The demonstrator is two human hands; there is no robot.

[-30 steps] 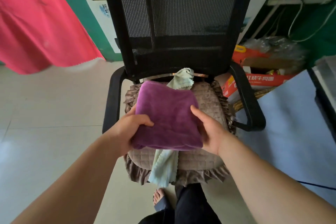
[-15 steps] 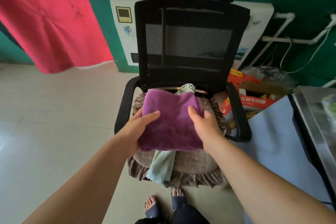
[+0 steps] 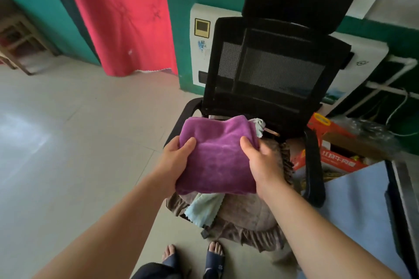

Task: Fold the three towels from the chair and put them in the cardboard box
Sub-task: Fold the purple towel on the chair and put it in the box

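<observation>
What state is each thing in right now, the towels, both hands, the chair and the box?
purple towel: folded, held up over the seat.
left hand: grips the towel's left edge.
right hand: grips its right edge.
pale green towel: unfolded, draped over the seat front.
chair: upright, cushion on seat.
cardboard box: open, beside chair.

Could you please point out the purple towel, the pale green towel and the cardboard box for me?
purple towel (image 3: 217, 161): head view, middle of its folded top face.
pale green towel (image 3: 204, 209): head view, the end hanging over the seat front.
cardboard box (image 3: 335, 162): head view, its printed orange side.
</observation>
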